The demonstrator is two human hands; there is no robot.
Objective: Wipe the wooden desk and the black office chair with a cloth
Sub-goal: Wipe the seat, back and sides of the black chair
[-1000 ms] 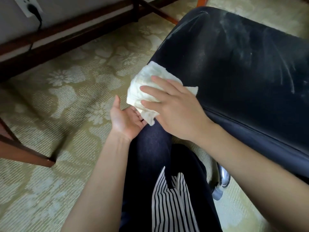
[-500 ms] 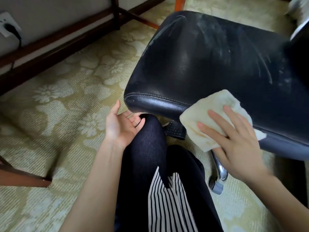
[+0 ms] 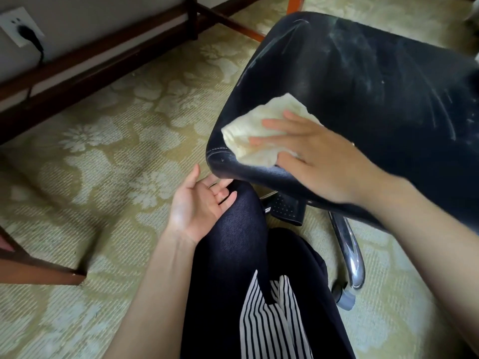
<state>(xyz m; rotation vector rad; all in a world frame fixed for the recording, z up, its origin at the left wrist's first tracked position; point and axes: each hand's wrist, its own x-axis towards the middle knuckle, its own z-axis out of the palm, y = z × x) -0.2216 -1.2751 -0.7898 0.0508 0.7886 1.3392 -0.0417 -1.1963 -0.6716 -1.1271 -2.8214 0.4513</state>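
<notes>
The cloth (image 3: 261, 136) lies on the chair (image 3: 375, 104) seat's front-left corner, under the right hand (image 3: 318, 156).

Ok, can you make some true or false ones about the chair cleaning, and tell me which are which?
1. The right hand presses a cloth onto the black chair seat. True.
2. The left hand holds a spray bottle. False: it holds nothing and lies palm up against the knee.
3. The cloth is blue. False: it is creamy white.
4. The chair seat has pale dusty streaks on it. True.
5. A black plug is stuck in the wall socket. True.
</notes>
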